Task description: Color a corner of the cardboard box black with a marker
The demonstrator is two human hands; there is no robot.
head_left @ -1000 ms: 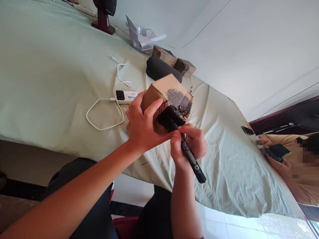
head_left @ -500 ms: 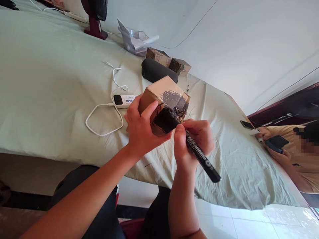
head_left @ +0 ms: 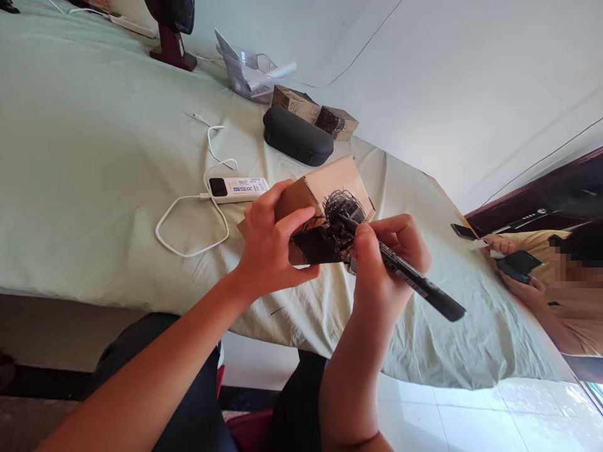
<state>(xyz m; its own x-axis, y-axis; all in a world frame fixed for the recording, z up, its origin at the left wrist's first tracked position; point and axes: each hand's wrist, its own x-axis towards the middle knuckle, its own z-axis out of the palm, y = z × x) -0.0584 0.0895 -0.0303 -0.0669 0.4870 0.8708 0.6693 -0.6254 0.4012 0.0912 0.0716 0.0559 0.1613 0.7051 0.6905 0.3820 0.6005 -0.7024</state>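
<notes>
My left hand grips a small brown cardboard box from its left side, tilted above the pale green cloth. Black ink covers part of the box's near face and a scribbled patch marks its upper right face. My right hand holds a black marker, its tip touching the scribbled patch on the box and its rear end pointing right.
The cloth-covered table bears a white power bank with a looped white cable, a black case, two inked boxes and a clear container. Another person's hands hold a phone at right.
My left hand has turned the box so another face shows. The marker tip has moved from the black near face up to the scribbled patch, its rear swinging right and up.
</notes>
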